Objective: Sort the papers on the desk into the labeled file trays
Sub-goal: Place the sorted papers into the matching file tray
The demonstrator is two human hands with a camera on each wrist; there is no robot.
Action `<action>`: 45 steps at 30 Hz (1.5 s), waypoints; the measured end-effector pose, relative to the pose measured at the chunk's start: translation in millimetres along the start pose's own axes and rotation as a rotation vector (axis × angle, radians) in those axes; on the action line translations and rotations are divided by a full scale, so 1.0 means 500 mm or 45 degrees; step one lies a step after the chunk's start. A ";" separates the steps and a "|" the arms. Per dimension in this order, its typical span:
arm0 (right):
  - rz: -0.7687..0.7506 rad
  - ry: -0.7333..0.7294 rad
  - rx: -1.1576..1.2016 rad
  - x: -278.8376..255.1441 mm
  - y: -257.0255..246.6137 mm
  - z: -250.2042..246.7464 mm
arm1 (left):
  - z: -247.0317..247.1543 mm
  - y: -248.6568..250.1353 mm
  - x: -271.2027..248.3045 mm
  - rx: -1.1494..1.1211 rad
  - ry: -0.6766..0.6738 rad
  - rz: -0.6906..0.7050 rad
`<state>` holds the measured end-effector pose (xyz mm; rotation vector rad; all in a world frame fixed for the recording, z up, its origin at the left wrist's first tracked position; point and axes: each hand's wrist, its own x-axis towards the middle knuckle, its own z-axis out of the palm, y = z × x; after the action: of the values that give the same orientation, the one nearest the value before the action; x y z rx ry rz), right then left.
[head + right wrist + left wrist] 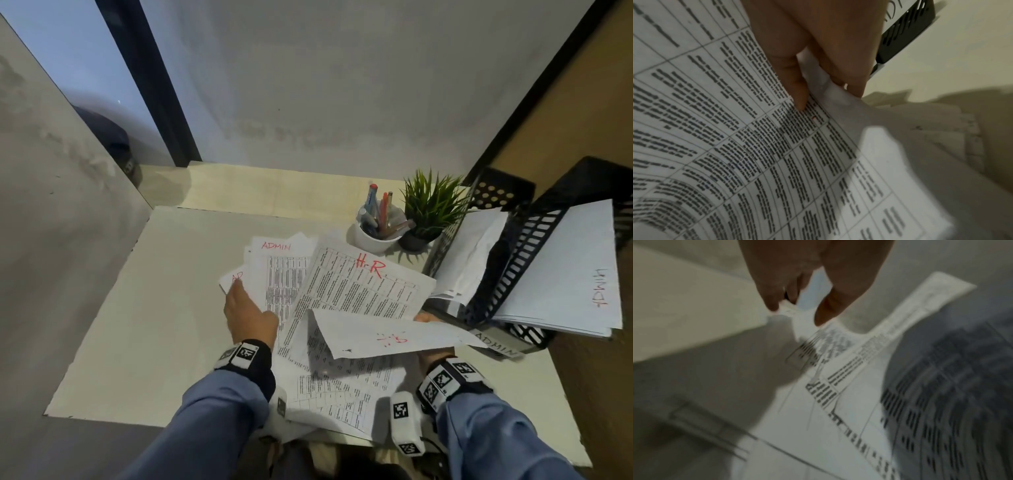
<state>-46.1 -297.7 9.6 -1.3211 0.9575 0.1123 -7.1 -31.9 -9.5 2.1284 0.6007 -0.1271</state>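
Note:
A fan of printed sheets hangs above the white desk (154, 308). My left hand (236, 287) pinches the sheets marked ADMIN (281, 260) in red; the left wrist view shows thumb and fingers (772, 305) clamped on a paper corner (805, 324). My right hand (426, 318), mostly hidden under paper, pinches a sheet edge (838, 92) between its fingers (797, 91). An H.R sheet (363, 284) lies over the fan. A bent sheet (387, 334) with red letters covers the right wrist. The black mesh tray (513, 284) labelled ADMIN holds a paper stack (575, 274).
A second black tray (493, 192) behind holds more papers (469, 253). A white cup of pens (376, 229) and a small potted plant (428, 205) stand just left of the trays. A grey partition wall runs along the desk's left and back.

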 end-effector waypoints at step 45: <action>-0.004 0.395 -0.371 0.070 -0.199 -0.062 | -0.019 0.479 -0.106 0.076 -0.343 0.977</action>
<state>16.7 -369.0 65.2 -1.6397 1.2352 0.0456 56.1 -159.6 190.0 2.2043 -0.3929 -0.0001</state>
